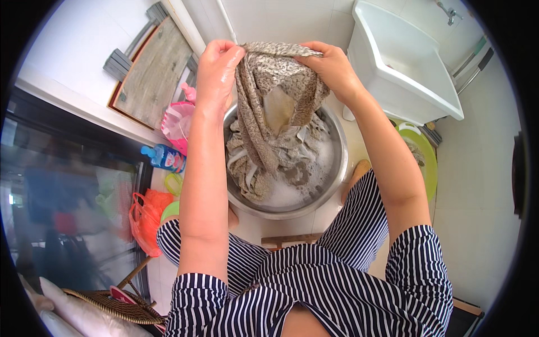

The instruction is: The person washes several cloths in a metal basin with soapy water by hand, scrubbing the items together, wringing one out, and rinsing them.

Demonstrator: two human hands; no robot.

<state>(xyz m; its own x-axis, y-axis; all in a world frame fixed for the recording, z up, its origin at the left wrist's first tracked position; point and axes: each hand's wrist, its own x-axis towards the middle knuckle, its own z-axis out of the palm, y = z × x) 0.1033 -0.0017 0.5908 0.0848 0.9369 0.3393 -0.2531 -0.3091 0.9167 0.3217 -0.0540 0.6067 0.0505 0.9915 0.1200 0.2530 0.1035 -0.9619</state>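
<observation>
A wet, speckled brown-and-white cloth (280, 69) hangs stretched between my two hands. My left hand (220, 71) pinches its upper left corner, and suds glisten on the skin. My right hand (332, 69) grips the upper right edge, fingers partly behind the fabric. The cloth's lower end droops into a round metal basin (343, 168) on the floor in front of me. Inside the basin, more of the same speckled fabric (254, 183) lies bunched in foamy water (286, 193). Whether it is one piece with the raised cloth, I cannot tell.
A white sink (404, 84) stands at the upper right, with a green basin (429, 168) beneath. Along the left are a pink basket (174, 122), a blue detergent bottle (168, 158), a red plastic bag (147, 223) and a wicker chair (105, 305). A wooden board (153, 71) leans behind them.
</observation>
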